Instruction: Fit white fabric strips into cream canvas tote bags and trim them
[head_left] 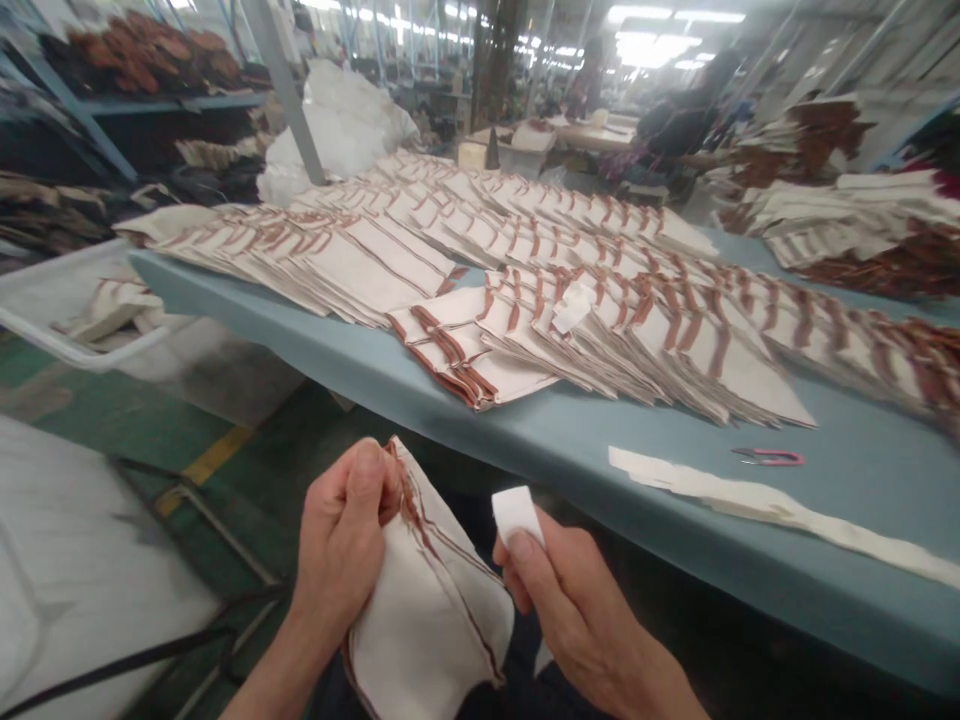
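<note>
My left hand (341, 535) is closed on the upper corner of a cream fabric piece (424, 620) with brown edging, which hangs down over my lap. The brown-trimmed seam runs from that fist down toward the lower right. Between the thumb and fingers of my right hand (577, 600) is a small white strip (517, 512), its free end sticking up. This hand is beside the fabric's right edge; whether its lower fingers touch the fabric I cannot tell.
Rows of similar cream and brown pieces (630, 330) overlap on the blue-green table (360, 370). Pink-handled thread snips (772, 457) and a long cream strip (780, 510) lie near its front edge. A white bin (97, 350) stands left; a white chair-like surface (82, 560) is lower left.
</note>
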